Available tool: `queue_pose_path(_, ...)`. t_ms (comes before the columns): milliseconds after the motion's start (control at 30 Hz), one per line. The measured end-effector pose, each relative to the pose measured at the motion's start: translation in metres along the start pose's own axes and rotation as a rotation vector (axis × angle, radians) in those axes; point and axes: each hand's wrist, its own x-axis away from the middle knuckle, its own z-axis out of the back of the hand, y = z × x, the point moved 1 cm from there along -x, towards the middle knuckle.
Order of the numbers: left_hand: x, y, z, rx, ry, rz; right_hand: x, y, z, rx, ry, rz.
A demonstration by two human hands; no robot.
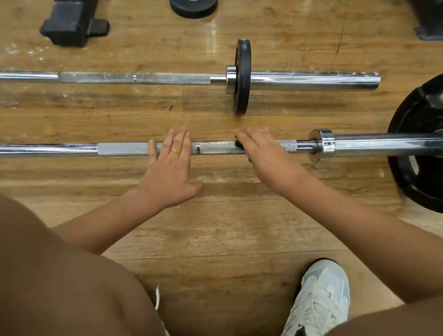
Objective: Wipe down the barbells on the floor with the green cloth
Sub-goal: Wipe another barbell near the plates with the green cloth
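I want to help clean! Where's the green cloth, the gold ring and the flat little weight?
Cloth (238, 142): head view, green edge peeking from under the right hand (264, 159).
Ring (175, 151): head view, gold band on the left hand (168, 169).
Weight (207, 4): head view, black face beside its hole.

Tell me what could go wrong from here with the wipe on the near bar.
1. The near barbell sits on a round weight plate, and the left hand only lies flat on it, so it might roll.
2. Little of the green cloth shows under the right hand; bare skin may scrape the rough steel.
3. A stroke rightward could knock knuckles on the collar.
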Motion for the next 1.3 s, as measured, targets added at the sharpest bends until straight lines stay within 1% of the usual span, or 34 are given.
queue_pose_path(67, -0.006, 0.005, 0.003, 0.014, -0.021, 0.024, -0.014, -0.007, 0.000, -0.004, -0.029, 0.065)
queue_pose_path(100, -0.008, 0.006, 0.004, 0.014, -0.022, 0.023, -0.017, -0.008, 0.000, -0.004, -0.033, 0.069)
queue_pose_path(200, -0.011, -0.005, 0.007, 0.007, -0.014, -0.020, -0.011, 0.004, 0.000, -0.037, -0.019, 0.007)
queue_pose_path(300, -0.013, -0.018, 0.008, -0.051, 0.018, -0.087, -0.003, 0.024, 0.004, -0.054, -0.003, -0.087)
queue_pose_path(367, -0.018, -0.020, 0.009, -0.057, 0.014, -0.092, -0.004, 0.035, 0.008, -0.048, -0.018, -0.124)
queue_pose_path(533, -0.025, -0.014, 0.006, -0.052, 0.026, -0.060, -0.012, 0.040, 0.010, -0.065, -0.025, -0.115)
queue_pose_path(633, -0.030, -0.017, 0.009, -0.054, 0.021, -0.081, -0.025, 0.045, 0.017, -0.018, -0.130, -0.066)
queue_pose_path(733, -0.036, -0.023, 0.014, -0.055, 0.005, -0.116, -0.038, 0.052, 0.036, 0.011, -0.306, -0.007)
queue_pose_path(833, -0.039, -0.029, 0.015, -0.060, -0.009, -0.157, -0.048, 0.050, 0.053, 0.056, -0.478, 0.001)
queue_pose_path(933, -0.040, -0.031, 0.013, -0.074, 0.002, -0.180, -0.060, 0.037, 0.057, 0.084, -0.525, -0.053)
queue_pose_path(1000, -0.041, -0.031, 0.011, -0.064, 0.003, -0.186, -0.064, 0.023, 0.051, 0.071, -0.484, -0.107)
queue_pose_path(1033, -0.041, -0.032, 0.010, -0.053, 0.007, -0.184, -0.065, 0.015, 0.046, 0.046, -0.437, -0.136)
queue_pose_path(1133, -0.037, -0.030, 0.003, -0.036, 0.077, -0.165, -0.060, -0.009, 0.026, -0.032, -0.280, -0.189)
queue_pose_path(1200, -0.033, -0.027, -0.004, -0.041, 0.144, -0.146, -0.052, -0.023, 0.015, -0.016, -0.173, -0.186)
queue_pose_path(1300, -0.032, -0.027, -0.011, -0.029, 0.198, -0.131, -0.037, -0.038, 0.002, -0.018, 0.021, -0.232)
